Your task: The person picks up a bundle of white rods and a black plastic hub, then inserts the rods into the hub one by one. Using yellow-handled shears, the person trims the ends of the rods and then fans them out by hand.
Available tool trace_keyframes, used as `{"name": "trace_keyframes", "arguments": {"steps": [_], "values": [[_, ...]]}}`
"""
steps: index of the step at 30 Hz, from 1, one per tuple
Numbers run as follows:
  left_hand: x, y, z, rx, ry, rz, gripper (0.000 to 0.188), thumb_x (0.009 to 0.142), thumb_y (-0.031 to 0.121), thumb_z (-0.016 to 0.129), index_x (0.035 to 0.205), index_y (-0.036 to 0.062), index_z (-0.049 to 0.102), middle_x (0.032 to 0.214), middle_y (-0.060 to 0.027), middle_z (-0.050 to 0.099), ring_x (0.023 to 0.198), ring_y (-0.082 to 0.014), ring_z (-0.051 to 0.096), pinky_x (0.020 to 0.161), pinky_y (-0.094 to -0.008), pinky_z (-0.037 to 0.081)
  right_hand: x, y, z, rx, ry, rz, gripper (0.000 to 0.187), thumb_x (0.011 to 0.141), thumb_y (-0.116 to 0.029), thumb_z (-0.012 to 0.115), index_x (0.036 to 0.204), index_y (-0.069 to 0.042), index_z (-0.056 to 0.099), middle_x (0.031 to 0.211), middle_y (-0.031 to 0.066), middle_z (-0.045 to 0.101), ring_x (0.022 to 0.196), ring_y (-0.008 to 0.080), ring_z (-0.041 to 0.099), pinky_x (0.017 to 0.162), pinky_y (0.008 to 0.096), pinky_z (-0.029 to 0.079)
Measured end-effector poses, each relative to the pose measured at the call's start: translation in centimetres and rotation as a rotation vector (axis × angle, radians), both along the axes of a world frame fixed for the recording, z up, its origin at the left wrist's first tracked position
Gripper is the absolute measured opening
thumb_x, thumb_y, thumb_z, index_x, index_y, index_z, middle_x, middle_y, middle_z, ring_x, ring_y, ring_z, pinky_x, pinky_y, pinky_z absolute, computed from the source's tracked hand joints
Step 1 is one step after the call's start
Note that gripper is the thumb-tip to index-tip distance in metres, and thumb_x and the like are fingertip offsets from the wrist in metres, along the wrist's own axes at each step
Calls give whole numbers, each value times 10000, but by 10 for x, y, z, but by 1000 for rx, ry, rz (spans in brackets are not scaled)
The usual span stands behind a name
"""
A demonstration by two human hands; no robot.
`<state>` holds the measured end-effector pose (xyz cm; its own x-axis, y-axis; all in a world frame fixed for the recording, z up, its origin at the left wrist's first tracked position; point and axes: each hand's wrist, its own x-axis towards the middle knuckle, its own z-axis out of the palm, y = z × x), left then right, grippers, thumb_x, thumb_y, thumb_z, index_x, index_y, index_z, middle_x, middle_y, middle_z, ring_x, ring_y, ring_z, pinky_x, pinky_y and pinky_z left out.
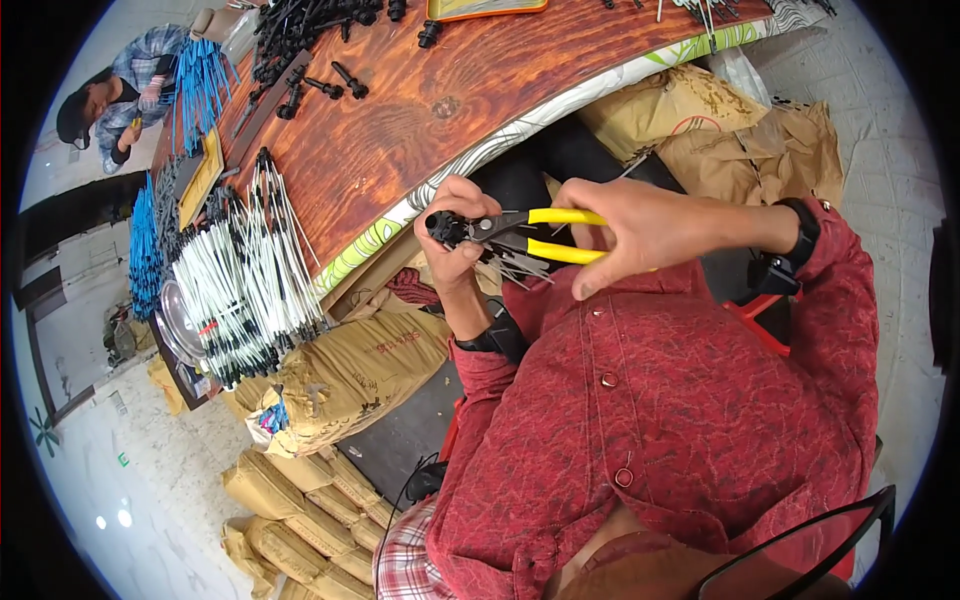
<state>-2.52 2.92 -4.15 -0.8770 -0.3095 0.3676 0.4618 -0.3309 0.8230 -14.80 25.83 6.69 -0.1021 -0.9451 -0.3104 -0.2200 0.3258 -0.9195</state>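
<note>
My right hand (630,232) is closed around the yellow handles of a pair of pliers (565,250), which stand spread apart. The pliers' dark jaws reach to the black plastic fitting (446,228) gripped in my left hand (458,262). Thin grey strips (520,266) stick out beneath the jaws beside my left hand; what holds them is hidden. Both hands are in front of my chest, just off the table's near edge. Exactly where the jaws meet the fitting is too small to tell.
The wooden table (400,150) carries loose black fittings (348,80) and a yellow-rimmed tray (485,9). Bundles of white sticks with black ends (235,290) and blue sticks (203,95) are at the left. Brown sacks (365,365) lie below. A person (130,90) works at the far left.
</note>
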Motion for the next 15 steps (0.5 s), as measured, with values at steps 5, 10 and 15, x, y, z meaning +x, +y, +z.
{"name": "trace_keyframes", "arguments": {"steps": [5, 10, 15], "values": [[4, 2, -2, -93, -31, 83, 562, 692, 396, 903, 993, -36, 708, 897, -108, 574, 780, -225, 614, 701, -314, 505, -2, 10, 8, -158, 438, 34, 557, 884, -323, 752, 1258, 8, 506, 849, 105, 613, 667, 238, 654, 590, 392, 542], [6, 8, 0, -96, -42, 86, 570, 684, 400, 909, 1013, -27, 725, 905, -114, 591, 791, -223, 616, 704, -309, 499, -13, 12, 14, -211, 669, 92, 631, 888, -349, 740, 1329, 27, 490, 831, 97, 610, 641, 231, 634, 581, 391, 529], [12, 8, 0, -57, -19, -21, 561, 684, 381, 905, 987, -54, 720, 894, -122, 591, 780, -226, 615, 691, -325, 494, -41, 1, 13, 478, -876, 185, 482, 919, -401, 701, 1139, 16, 601, 775, 107, 627, 593, 240, 638, 543, 375, 528]]}}
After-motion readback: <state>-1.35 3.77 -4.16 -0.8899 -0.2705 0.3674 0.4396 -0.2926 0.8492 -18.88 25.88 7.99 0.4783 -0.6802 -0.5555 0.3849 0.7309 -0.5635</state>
